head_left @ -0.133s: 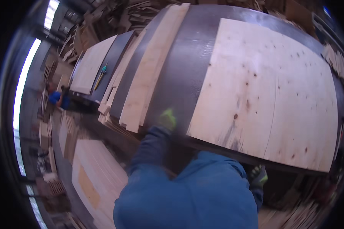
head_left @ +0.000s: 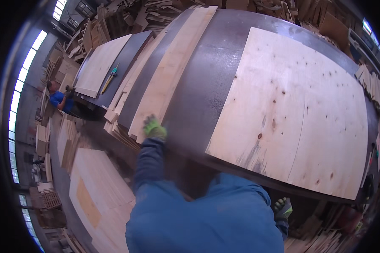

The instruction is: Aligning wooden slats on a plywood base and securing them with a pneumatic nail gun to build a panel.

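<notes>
My left hand (head_left: 155, 127), in a green and grey glove, rests near the close end of a long pale wooden board (head_left: 168, 69). Its fingers are spread and not wrapped round the board. The board lies on a dark, smooth-faced panel (head_left: 200, 84), with a second narrow strip alongside it. To the right, a large knotty plywood sheet (head_left: 291, 114) covers much of the same dark panel. My right hand (head_left: 283, 207), gloved alike, hangs beside my blue clothing, below the sheet's near edge. Its fingers are curled in, and no object shows in them.
At the left stand another panel (head_left: 105, 69) with a yellow and green tool (head_left: 109, 80) on it, and a person in blue (head_left: 60, 100) beside it. A stack of pale boards (head_left: 101, 185) lies at the lower left. Wood offcuts (head_left: 156, 12) are heaped at the back.
My left hand has moved left from over the dark panel onto the close end of the long board. The right hand stays low beside me. The view has shifted slightly.
</notes>
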The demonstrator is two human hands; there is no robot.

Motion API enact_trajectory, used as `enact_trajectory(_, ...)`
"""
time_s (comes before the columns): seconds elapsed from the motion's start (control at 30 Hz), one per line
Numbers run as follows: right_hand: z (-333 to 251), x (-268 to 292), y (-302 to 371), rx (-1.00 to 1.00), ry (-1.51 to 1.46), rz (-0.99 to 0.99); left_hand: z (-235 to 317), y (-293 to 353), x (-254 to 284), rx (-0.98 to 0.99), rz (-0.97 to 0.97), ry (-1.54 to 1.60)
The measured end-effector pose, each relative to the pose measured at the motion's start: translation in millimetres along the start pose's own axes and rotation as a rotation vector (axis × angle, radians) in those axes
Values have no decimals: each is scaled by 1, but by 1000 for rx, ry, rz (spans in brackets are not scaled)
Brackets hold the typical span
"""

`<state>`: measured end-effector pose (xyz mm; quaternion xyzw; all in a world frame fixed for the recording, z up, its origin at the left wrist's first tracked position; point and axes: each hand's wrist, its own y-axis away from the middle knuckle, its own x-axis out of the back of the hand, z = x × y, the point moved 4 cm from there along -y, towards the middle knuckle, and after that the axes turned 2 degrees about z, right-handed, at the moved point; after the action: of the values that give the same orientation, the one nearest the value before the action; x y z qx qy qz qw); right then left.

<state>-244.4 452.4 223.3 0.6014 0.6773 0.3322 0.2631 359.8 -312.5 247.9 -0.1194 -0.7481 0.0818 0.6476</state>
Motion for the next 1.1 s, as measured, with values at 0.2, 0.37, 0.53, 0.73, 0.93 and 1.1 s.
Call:
enact_trajectory(0.2,-7,-48,-17,-35,196,-4,-119,-79,41,169,-450,28)
enact_trajectory(0.37,-33,-124,20,48,292,-178,-122,-84,80,-25,-300,285)
enact_trajectory(0.53,-39,-251,155,161,385,-685,31,85,221,226,-1172,1831)
enact_trajectory(0.73,-73,-233,138,216,508,-928,307,331,332,232,-1502,2175)
enact_trajectory(0.93,-161,90,87,829,694,-632,487,464,331,87,-1011,2284)
enact_trajectory(1.1,-219,396,13,853,760,-670,552,448,279,703,-483,2200)
